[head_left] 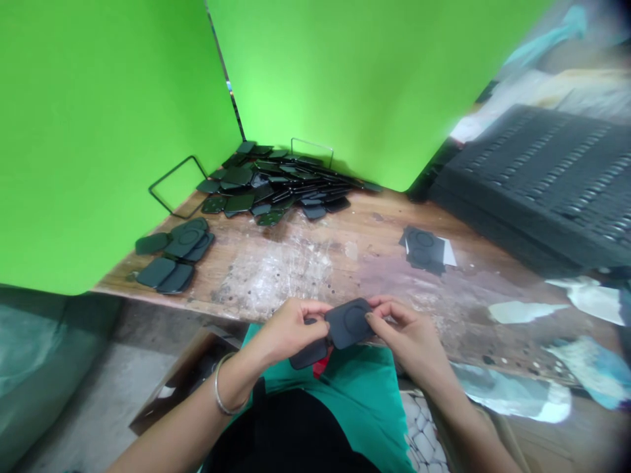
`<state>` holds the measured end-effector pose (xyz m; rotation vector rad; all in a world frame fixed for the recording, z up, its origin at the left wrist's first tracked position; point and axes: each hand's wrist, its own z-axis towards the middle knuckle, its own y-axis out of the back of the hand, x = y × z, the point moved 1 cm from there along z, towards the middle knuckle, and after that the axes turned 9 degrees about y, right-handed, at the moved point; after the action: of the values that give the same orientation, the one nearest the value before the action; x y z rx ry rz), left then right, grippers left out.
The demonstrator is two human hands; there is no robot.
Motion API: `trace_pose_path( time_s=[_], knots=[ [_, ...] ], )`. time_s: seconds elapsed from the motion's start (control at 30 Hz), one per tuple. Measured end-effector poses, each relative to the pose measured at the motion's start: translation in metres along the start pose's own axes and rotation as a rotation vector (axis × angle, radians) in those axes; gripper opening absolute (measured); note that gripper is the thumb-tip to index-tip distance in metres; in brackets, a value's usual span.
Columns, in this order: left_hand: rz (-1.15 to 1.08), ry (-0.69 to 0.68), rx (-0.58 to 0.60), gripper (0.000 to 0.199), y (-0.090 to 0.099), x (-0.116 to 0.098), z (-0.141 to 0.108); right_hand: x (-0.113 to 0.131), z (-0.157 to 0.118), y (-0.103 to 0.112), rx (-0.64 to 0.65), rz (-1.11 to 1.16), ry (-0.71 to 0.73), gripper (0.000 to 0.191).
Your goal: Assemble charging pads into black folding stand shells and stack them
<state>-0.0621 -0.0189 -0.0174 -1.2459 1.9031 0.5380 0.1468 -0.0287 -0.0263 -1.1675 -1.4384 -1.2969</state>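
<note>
Over the front edge of the wooden table (365, 249), a dark folding piece (349, 323) with a ring mark on one half is held between both hands. My left hand (298, 328) pinches it near its middle, where the two halves meet. The lower-left half hangs above the green cloth on my lap. My right hand (401, 326) grips the right edge of the ringed half with thumb and fingers. A bit of red shows just beneath the piece.
Many glossy dark plates (276, 184) lie heaped at the back. Several matt dark pieces (185, 240) sit at the left. Dark ring-marked sheets (424, 249) lie right of centre. A large black slotted block (542, 177), scraps and plastic are at the right.
</note>
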Motion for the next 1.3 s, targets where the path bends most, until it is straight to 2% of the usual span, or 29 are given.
trace_pose_path(
  time_s=[0.23, 0.53, 0.7, 0.8, 0.9, 1.0, 1.07, 1.13, 1.17, 1.23, 1.3],
  knots=[
    [0.055, -0.041, 0.024, 0.038, 0.004, 0.000, -0.003, 0.003, 0.001, -0.004, 0.007, -0.052, 0.044, 0.029],
    [0.039, -0.047, 0.038, 0.039, 0.005, 0.002, -0.004, 0.003, 0.002, -0.008, 0.017, -0.094, 0.110, 0.028],
    [0.004, -0.027, 0.056, 0.040, 0.006, 0.007, -0.004, 0.005, 0.000, -0.008, 0.036, -0.196, 0.200, 0.024],
    [0.006, -0.044, 0.052, 0.039, 0.004, 0.009, -0.006, 0.009, -0.002, -0.007, 0.078, -0.424, 0.321, 0.020],
    [0.011, -0.073, 0.045, 0.037, 0.001, 0.010, -0.007, 0.013, -0.001, -0.005, 0.179, -0.775, 0.395, 0.017],
    [-0.039, -0.039, 0.060, 0.039, -0.003, 0.013, -0.006, 0.016, 0.004, 0.001, 0.240, -1.068, 0.337, 0.016],
    [-0.106, -0.003, 0.066, 0.042, -0.004, 0.016, -0.005, 0.017, 0.010, 0.008, 0.205, -1.152, 0.270, 0.027],
    [-0.187, 0.030, 0.078, 0.045, -0.003, 0.019, -0.003, 0.016, 0.013, 0.012, 0.189, -1.055, 0.205, 0.036],
    [-0.223, 0.042, 0.085, 0.046, -0.003, 0.020, -0.003, 0.015, 0.014, 0.013, 0.204, -0.929, 0.172, 0.035],
    [-0.273, 0.056, 0.090, 0.047, -0.002, 0.020, -0.002, 0.011, 0.012, 0.009, 0.262, -0.565, 0.119, 0.033],
    [-0.276, 0.042, 0.070, 0.046, -0.003, 0.018, -0.001, 0.007, 0.007, 0.001, 0.274, -0.223, 0.074, 0.040]
  ],
)
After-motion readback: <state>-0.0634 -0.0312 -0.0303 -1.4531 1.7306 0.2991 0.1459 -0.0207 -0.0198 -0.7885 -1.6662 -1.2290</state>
